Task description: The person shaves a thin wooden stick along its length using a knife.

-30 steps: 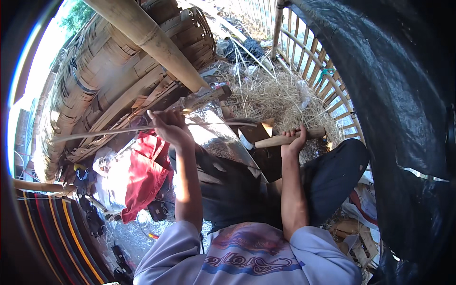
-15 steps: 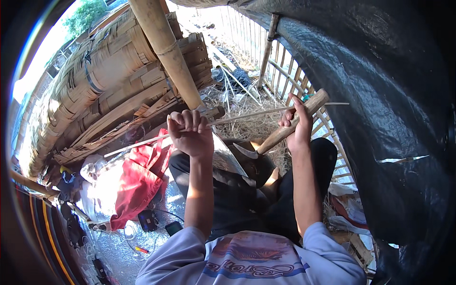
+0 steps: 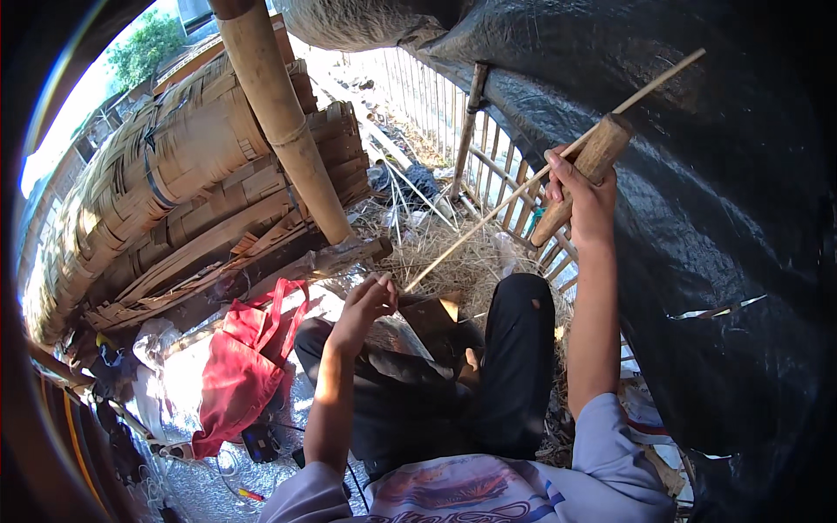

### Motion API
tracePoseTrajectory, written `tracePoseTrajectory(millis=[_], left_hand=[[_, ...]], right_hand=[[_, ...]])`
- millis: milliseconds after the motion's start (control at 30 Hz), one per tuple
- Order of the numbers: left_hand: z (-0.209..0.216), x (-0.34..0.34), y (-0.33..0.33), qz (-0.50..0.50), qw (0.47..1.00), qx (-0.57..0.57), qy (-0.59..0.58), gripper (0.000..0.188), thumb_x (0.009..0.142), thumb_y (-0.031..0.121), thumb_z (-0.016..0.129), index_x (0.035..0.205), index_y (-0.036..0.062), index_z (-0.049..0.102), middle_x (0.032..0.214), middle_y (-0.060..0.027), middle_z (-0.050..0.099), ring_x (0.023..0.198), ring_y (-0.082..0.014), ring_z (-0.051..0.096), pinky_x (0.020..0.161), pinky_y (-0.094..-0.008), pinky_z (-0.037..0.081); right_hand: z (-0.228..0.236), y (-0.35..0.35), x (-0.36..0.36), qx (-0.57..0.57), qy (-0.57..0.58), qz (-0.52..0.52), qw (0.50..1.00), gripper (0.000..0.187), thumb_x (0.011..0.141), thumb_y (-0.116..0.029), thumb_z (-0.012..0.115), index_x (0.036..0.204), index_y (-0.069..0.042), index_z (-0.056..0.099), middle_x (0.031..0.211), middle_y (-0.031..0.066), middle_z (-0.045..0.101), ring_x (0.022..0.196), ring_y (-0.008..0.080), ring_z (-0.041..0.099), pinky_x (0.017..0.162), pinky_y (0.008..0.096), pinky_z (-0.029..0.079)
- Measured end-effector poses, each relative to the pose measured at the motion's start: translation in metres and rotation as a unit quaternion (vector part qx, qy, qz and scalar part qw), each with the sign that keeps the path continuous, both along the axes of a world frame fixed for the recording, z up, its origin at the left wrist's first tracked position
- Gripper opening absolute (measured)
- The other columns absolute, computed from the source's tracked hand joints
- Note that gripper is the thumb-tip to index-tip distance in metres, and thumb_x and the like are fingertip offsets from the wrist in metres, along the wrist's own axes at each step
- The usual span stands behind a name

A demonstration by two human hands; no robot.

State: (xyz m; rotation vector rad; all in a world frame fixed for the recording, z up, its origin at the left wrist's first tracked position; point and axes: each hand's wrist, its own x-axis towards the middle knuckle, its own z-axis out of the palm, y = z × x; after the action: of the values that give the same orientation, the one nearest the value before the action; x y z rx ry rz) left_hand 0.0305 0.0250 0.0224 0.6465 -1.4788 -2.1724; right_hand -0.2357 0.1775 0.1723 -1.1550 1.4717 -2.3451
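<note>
My right hand [image 3: 582, 202] is raised at the right, its fingers closed round a thick wooden tool handle [image 3: 602, 148]. A long thin bamboo stick [image 3: 488, 218] is held in the same hand, running from the upper right down toward my left hand. The curved blade seen earlier on the tool cannot be made out now. My left hand [image 3: 362, 307] is over my left knee, close to the stick's lower end but apart from it. Its fingers are loosely bent, with nothing visible in them.
A rolled woven bamboo mat [image 3: 200, 148] lies at the left behind a bamboo post [image 3: 279, 105]. A red cloth [image 3: 244, 370] is on the silvery ground sheet [image 3: 305, 488]. A dark tarp [image 3: 697, 244] hangs at the right beside a slatted bamboo fence [image 3: 497, 183]. Dry shavings [image 3: 453, 261] lie ahead.
My left hand has let go of the stick and moved lower. My right hand has risen rightward with the handle and stick, and the stick now slopes more steeply.
</note>
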Motion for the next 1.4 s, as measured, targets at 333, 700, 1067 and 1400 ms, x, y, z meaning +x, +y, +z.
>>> tracePoseTrajectory(millis=[333, 700, 1067, 1400], left_hand=[[0.098, -0.033, -0.026, 0.084, 0.960, -0.245, 0.105, 0.014, 0.096, 0.018, 0.054, 0.094, 0.0043, 0.053, 0.078, 0.0030, 0.049, 0.072, -0.0046, 0.044, 0.067, -0.0205, 0.037], [0.135, -0.078, -0.036, 0.047, 0.916, -0.363, 0.166, 0.038, 0.095, 0.026, 0.055, 0.122, -0.0003, 0.053, 0.104, -0.0028, 0.056, 0.092, -0.0052, 0.046, 0.080, -0.0203, 0.038], [0.109, -0.068, -0.025, 0.152, 0.912, -0.176, 0.337, 0.037, 0.101, 0.037, 0.035, 0.075, 0.0108, 0.037, 0.060, 0.0034, 0.026, 0.048, -0.0076, 0.022, 0.038, -0.0231, 0.020], [0.100, -0.045, -0.032, 0.216, 0.906, -0.162, 0.326, 0.038, 0.095, 0.050, 0.043, 0.074, 0.0183, 0.037, 0.053, 0.0042, 0.019, 0.044, -0.0080, 0.015, 0.037, -0.0253, 0.013]], right_hand=[[-0.034, -0.047, 0.015, 0.133, 0.146, 0.102, 0.975, 0.012, 0.081, -0.013, 0.070, 0.084, -0.003, 0.064, 0.069, -0.0001, 0.061, 0.066, 0.0074, 0.056, 0.061, 0.0263, 0.045], [-0.092, -0.080, 0.059, 0.242, 0.114, 0.176, 0.947, 0.019, 0.080, -0.020, 0.071, 0.084, -0.003, 0.066, 0.070, 0.0015, 0.063, 0.065, 0.0070, 0.057, 0.061, 0.0271, 0.047], [-0.108, -0.055, 0.059, 0.146, 0.018, 0.168, 0.975, 0.029, 0.078, -0.024, 0.074, 0.090, -0.002, 0.060, 0.061, 0.0002, 0.053, 0.054, 0.0086, 0.053, 0.058, 0.0290, 0.049], [-0.102, -0.033, 0.078, -0.118, -0.240, 0.058, 0.962, 0.015, 0.085, -0.010, 0.063, 0.084, -0.006, 0.049, 0.060, 0.0017, 0.046, 0.050, 0.0107, 0.044, 0.054, 0.0313, 0.043]])
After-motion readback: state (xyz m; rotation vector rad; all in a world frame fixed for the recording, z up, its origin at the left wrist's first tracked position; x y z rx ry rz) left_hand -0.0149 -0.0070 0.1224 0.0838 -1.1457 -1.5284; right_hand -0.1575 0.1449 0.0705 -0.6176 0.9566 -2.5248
